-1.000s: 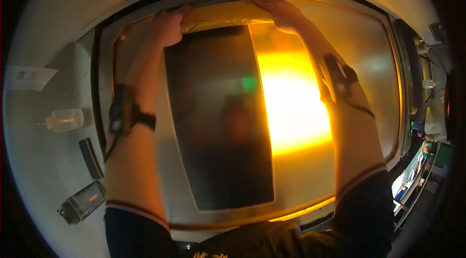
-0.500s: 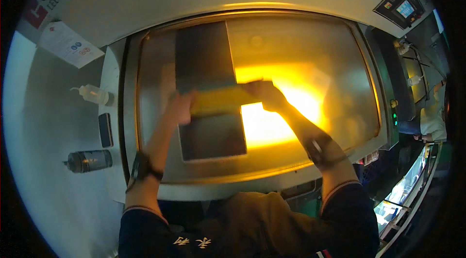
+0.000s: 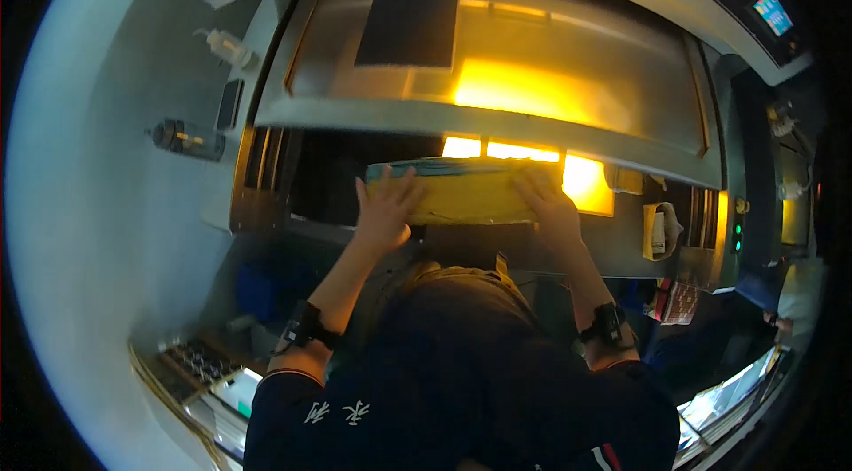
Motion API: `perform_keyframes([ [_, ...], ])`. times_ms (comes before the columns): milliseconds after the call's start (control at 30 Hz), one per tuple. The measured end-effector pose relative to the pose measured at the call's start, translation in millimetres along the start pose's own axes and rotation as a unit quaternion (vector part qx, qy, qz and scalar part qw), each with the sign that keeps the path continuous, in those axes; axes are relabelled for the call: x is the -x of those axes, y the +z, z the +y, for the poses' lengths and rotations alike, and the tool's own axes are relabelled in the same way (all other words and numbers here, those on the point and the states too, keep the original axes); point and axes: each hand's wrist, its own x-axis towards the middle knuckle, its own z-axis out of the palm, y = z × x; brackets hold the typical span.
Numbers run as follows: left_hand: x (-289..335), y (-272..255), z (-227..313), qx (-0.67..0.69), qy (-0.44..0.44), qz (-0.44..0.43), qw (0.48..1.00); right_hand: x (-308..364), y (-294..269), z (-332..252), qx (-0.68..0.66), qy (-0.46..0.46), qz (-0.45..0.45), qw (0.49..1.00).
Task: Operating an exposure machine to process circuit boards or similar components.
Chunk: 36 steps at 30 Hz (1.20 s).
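A long yellow block with a teal-green strip along its far edge (image 3: 470, 196) lies crosswise between my hands; its material is hard to tell, perhaps a sponge. My left hand (image 3: 387, 209) grips its left end, fingers spread over the top. At the other end, my right hand (image 3: 548, 205) holds it the same way. The block is in front of the machine's front rail (image 3: 497, 132), low over the opening beneath. Beyond the rail, a dark rectangular panel (image 3: 410, 19) rests on the shiny bed (image 3: 319, 36), beside a bright yellow glow.
A clear squeeze bottle (image 3: 229, 48), a phone (image 3: 229, 105) and a dark drink bottle (image 3: 188, 139) are along the left side. A control screen (image 3: 773, 13) is at the upper right. A small yellow-edged holder (image 3: 659, 231) sits right of the opening. Another person's sleeve (image 3: 799, 298) shows far right.
Both hands have brought the yellow block off the dark panel, toward my body and past the front rail. The view has shifted nearer, showing the opening below the bed.
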Motion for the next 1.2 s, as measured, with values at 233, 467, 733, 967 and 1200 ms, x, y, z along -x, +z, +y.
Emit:
perform_keyframes([
  [233,113,121,54,0.202,-0.145,-0.201,0.947,116,119,137,0.115,-0.003,-0.012,0.993],
  [467,214,162,-5,0.384,-0.244,-0.21,0.866,130,202,167,0.102,0.219,-0.048,0.969],
  [733,180,164,-65,0.486,-0.216,-0.138,0.835,12,174,49,-0.233,0.135,0.084,0.959],
  [967,130,154,-147,0.458,-0.036,0.001,0.888,-38,153,-42,0.083,0.244,-0.052,0.965],
  [1200,154,158,-208,0.533,0.019,-0.077,0.842,12,182,-104,0.077,0.412,-0.175,0.891],
])
